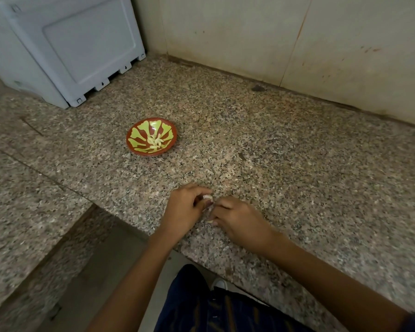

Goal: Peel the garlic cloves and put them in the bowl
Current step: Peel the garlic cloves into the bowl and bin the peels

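In the bowl (139,130), peeled cloves (155,141); left hand (183,212) and right hand (240,221) pinching a garlic clove (207,197).

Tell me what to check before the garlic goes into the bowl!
1. Garlic clove held firmly: ok, the left hand pinches it at the fingertips.
2. Right hand helping to peel: ok, its fingers meet the clove; a pale scrap shows under them.
3. Skin fully off the clove: cannot tell, it is blurred and partly hidden by fingers.
4. Bowl ready: ok, it sits upright on the counter with peeled cloves in its middle and room left.
5. Path to the bowl: ok, only bare counter lies between the hands and it.
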